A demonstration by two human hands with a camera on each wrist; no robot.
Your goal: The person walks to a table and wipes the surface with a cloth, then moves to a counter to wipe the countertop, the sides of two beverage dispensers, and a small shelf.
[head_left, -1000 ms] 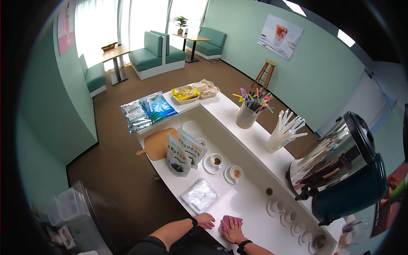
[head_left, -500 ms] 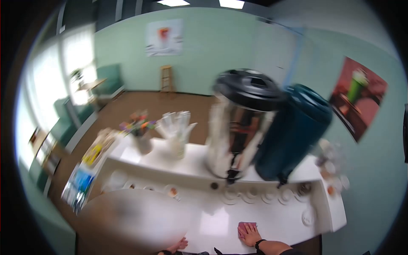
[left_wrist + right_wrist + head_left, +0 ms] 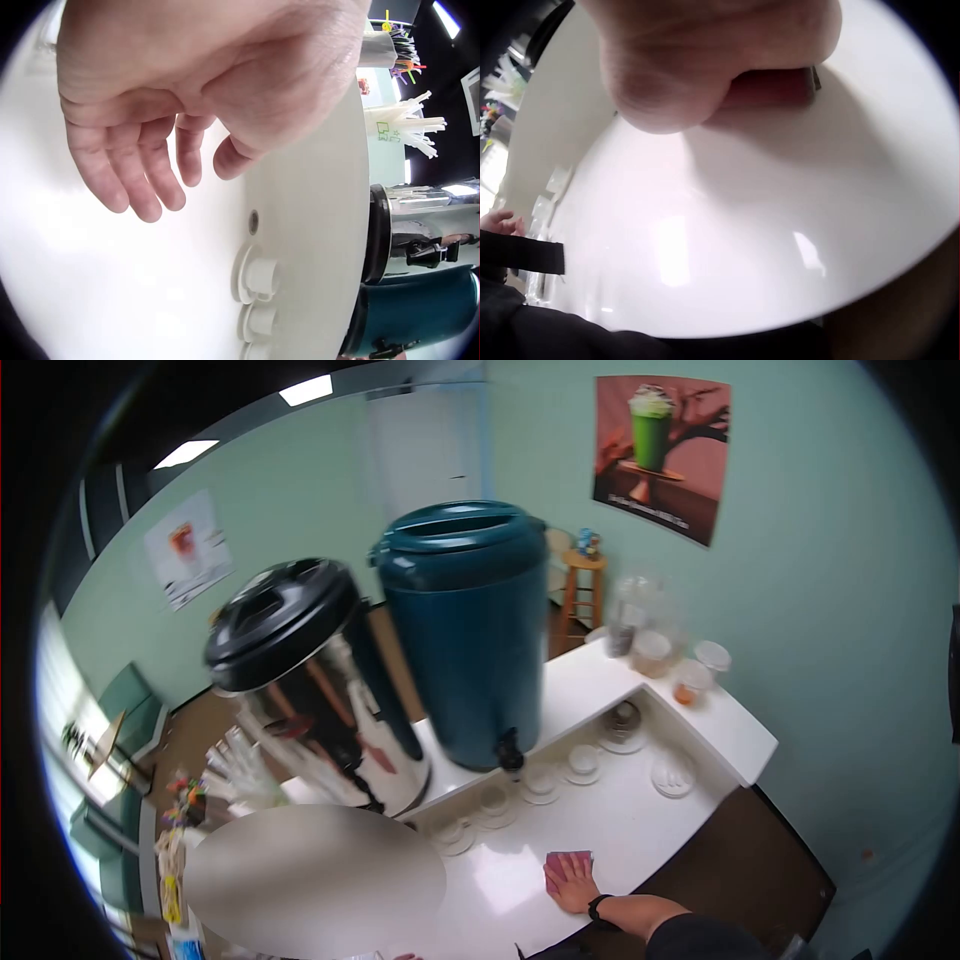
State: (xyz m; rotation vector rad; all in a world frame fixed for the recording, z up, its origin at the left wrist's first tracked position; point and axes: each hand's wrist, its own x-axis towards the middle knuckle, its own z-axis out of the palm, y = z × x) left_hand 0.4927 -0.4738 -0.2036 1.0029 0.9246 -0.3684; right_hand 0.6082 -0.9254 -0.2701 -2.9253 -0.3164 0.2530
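My right hand lies flat on a folded pink cloth, pressing it against the white counter. From the right wrist view, the heel of that hand covers most of the cloth. Above the counter my left hand hangs with loosely bent fingers and nothing in them; only its fingertips reach the bottom edge of the head view. White cups on saucers line the counter's inner wall, ahead of the right hand.
A teal drink dispenser and a steel dispenser with black lid stand on the raised ledge. At right are a round white dish and several plastic tubs. A grey oval blots out the head view's lower left.
The head view has swung right, bringing the dispensers and the counter's right end closer. My right hand has moved with the cloth rightward along the counter; my left hand has nearly left the head view.
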